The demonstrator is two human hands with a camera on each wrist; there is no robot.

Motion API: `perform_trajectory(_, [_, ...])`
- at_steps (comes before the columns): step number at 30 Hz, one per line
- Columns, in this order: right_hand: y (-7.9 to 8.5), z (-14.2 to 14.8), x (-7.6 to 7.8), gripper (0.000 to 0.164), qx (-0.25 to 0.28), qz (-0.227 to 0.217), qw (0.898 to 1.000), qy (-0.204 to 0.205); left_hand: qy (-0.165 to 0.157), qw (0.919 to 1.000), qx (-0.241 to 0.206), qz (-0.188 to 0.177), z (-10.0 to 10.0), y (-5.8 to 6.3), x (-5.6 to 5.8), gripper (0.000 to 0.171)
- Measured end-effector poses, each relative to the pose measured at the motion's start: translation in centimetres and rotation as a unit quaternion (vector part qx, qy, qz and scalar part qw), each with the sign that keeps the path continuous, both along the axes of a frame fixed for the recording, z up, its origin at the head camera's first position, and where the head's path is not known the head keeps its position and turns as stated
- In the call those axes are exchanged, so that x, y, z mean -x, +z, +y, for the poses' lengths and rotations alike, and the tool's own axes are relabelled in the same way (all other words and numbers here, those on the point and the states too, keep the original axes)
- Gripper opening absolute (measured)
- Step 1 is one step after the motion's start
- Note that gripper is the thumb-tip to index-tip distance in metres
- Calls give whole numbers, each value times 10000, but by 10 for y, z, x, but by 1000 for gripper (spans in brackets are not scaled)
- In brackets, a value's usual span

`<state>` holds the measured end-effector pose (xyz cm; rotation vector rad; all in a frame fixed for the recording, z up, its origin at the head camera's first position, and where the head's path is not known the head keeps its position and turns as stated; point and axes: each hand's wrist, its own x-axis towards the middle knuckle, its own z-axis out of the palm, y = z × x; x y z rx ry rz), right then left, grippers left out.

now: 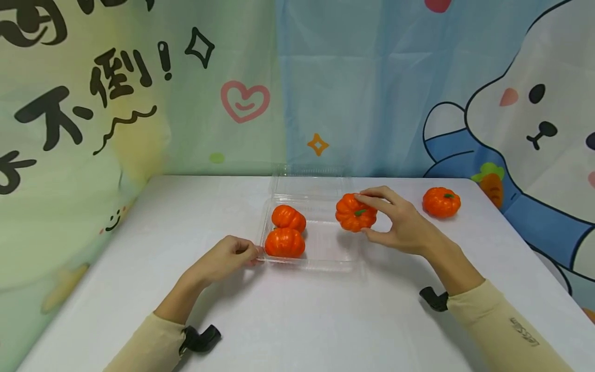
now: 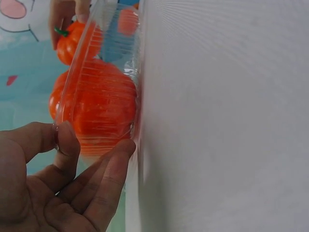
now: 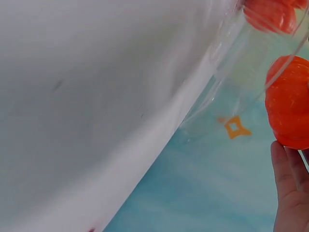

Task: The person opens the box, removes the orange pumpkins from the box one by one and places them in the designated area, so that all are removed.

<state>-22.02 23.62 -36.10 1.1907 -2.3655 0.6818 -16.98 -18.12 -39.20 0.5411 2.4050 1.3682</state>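
In the head view my right hand (image 1: pixel 402 222) grips a small orange pumpkin (image 1: pixel 349 213) with a green stem between thumb and fingers, over the right part of a clear plastic clamshell box (image 1: pixel 325 264). Two more orange pumpkins sit in the box's left part, a rear one (image 1: pixel 289 217) and a front one (image 1: pixel 285 243). At the front left corner my left hand (image 1: pixel 231 257) pinches the box rim. The left wrist view shows this hand's (image 2: pixel 63 179) thumb and finger on the rim. The right wrist view catches the held pumpkin (image 3: pixel 288 104) at its right edge.
A fourth pumpkin-like orange piece (image 1: pixel 441 202) lies on the white table (image 1: pixel 297 320) at the right rear. The box's clear lid (image 1: pixel 310 185) is folded back toward a printed cloth backdrop (image 1: pixel 344 93) behind the table.
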Motion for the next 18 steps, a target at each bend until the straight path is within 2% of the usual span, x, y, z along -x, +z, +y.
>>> perform_trajectory(7, [2,22,-3,73,278,111,9992,-270,18,10000,50,-3,0,0,0,30])
perform_trajectory(13, [0,40,-11,73,198,49,9967,-791,-15,10000,39,13,0,-2,1,31])
perform_trajectory(18, [-2,57,-15,71,108,-88,9952,-973,5,10000,69,13,1,-2,0,31])
